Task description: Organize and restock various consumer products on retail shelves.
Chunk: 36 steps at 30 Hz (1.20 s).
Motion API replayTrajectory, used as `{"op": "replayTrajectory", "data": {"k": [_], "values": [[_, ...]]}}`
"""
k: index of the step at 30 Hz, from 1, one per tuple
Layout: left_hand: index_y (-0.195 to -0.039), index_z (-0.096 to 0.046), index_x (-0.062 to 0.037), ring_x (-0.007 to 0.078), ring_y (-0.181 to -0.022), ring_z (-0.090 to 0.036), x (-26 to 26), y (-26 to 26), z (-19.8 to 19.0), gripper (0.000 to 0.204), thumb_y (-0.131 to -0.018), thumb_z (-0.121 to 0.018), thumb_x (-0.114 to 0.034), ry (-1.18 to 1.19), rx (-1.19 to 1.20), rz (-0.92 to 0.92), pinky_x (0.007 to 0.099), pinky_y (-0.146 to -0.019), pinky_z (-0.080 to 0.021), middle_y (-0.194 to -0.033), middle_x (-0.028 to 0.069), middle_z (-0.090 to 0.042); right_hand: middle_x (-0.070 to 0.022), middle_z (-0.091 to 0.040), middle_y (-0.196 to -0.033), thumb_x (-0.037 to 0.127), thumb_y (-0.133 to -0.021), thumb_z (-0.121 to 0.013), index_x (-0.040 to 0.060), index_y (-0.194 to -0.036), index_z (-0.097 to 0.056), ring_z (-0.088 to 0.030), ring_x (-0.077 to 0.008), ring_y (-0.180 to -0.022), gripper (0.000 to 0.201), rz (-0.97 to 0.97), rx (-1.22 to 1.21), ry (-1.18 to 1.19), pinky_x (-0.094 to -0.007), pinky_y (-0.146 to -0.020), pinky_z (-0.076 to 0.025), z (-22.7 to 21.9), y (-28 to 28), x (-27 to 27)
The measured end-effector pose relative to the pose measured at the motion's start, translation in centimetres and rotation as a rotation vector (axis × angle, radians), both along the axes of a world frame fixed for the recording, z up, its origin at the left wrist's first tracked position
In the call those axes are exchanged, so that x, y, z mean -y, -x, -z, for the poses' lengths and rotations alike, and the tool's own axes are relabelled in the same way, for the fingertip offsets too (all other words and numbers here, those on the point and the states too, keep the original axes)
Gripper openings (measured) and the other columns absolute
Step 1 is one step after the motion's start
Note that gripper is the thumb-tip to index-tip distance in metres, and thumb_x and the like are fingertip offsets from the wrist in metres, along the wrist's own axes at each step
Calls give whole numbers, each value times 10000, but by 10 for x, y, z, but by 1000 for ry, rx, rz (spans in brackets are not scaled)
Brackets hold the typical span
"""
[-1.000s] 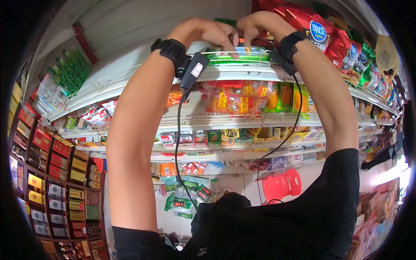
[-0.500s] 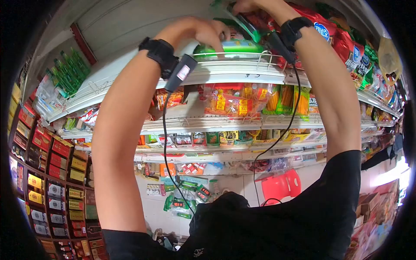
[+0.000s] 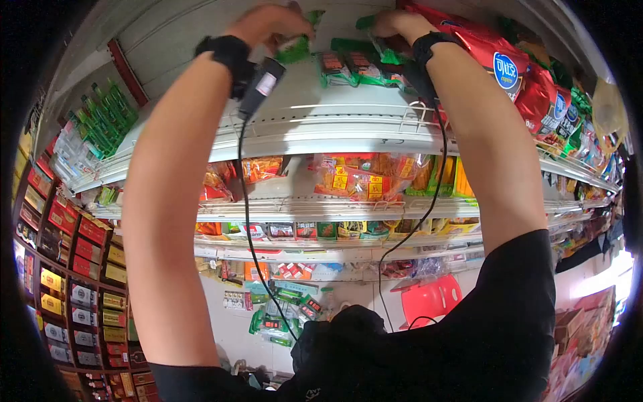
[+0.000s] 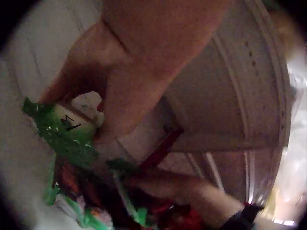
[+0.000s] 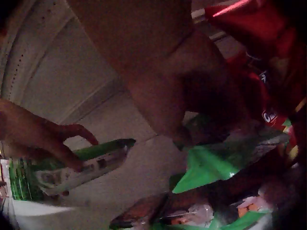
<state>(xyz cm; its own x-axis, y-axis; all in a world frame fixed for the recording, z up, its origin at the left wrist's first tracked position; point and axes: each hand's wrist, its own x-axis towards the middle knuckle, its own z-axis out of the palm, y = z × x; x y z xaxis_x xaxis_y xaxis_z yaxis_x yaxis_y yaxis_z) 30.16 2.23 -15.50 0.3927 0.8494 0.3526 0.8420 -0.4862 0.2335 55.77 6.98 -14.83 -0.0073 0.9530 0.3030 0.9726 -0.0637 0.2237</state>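
My left hand is over the top shelf, its thumb and fingers pinching a green snack packet. In the left wrist view that packet shows a pale face with green crimped ends. To the right, my right hand holds another green plastic packet by its edge, mostly covered by the fingers in the head view. Between and below the hands, several dark packets with green edges lie side by side on the shelf, close to the held packet on the right.
Big red crisp bags stand directly right of my right hand. Along the front of the top shelf runs a low wire rail. Green bottles stand at the far left. Lower shelves carry bagged snacks; a red stool is on the floor.
Both hands were together at the shelf front. The right lifted a green packet up and back; the left carried a green packet back and left, uncovering the dark packets.
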Motion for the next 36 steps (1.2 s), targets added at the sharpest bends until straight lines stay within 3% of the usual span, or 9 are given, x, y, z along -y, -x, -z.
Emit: {"op": "replayTrajectory", "data": {"k": [7,10,12,22,25,27,30,32,36], "values": [[-1532,-63,-167,406,-1148,-584,-34,-73,8,942,-830,-661,-358,430,-280,-120,520,-825,-576,-1344,308,-488,-164,-696,-1097,274,-730,-698,102,-1053,-739,-673,-307,-1015,369,56,15,106,-437,-874,-524,15,18,33],[-1518,-221,-163,402,-1163,-575,-46,-82,17,857,-819,-648,-414,451,-484,-111,541,-804,-565,-1411,284,-436,-77,-704,-948,355,-745,-664,77,-932,-722,-648,-237,-809,340,101,-84,403,-402,-727,-516,7,26,49],[-999,-732,-37,279,-889,-665,-62,-78,35,514,-709,-689,-459,188,-313,-11,407,-779,-521,-1055,163,-691,-79,-705,-950,357,-729,-682,84,-930,-725,-652,-245,-816,342,112,-73,520,-393,-731,-515,6,25,38],[-877,-745,-61,251,-696,-604,-48,-86,28,415,-584,-793,-350,171,-490,-51,405,-657,-488,-822,133,-672,-95,-713,-984,314,-722,-719,116,-917,-745,-675,-276,-854,279,287,-192,730,-454,-834,-530,11,20,27],[-818,-744,-80,248,-674,-587,-57,-76,24,341,-598,-798,-335,174,-534,-46,406,-639,-479,-797,111,-669,-99,-709,-983,318,-726,-720,127,-908,-743,-669,-273,-843,265,340,-108,711,-434,-785,-531,12,20,18],[-773,-742,-120,243,-677,-575,-72,-54,24,236,-634,-777,-307,315,-294,302,385,-652,-476,-815,91,-672,-100,-707,-983,317,-722,-722,136,-906,-741,-665,-266,-841,259,260,-103,654,-424,-757,-525,8,18,16],[-764,-746,-154,235,-713,-583,-26,-59,4,173,-674,-748,-300,396,-269,-23,369,-679,-471,-836,85,-678,-104,-703,-958,307,-711,-722,122,-880,-735,-657,-253,-821,251,102,-98,487,-406,-698,-510,4,7,17],[-759,-745,-164,223,-727,-587,-53,-55,10,164,-688,-734,-312,413,-280,-42,369,-684,-465,-825,71,-676,-128,-675,-1060,309,-689,-779,44,-1065,-680,-647,-254,-931,471,80,-69,423,-388,-773,-510,-2,6,-3],[-753,-738,-168,191,-754,-598,-52,-29,18,194,-708,-708,-355,315,-232,26,381,-689,-455,-793,31,-675,-133,-687,-1085,332,-588,-733,129,-999,-732,-653,-280,-942,458,-118,-313,190,-443,-801,-520,-7,-1,-2]]}}
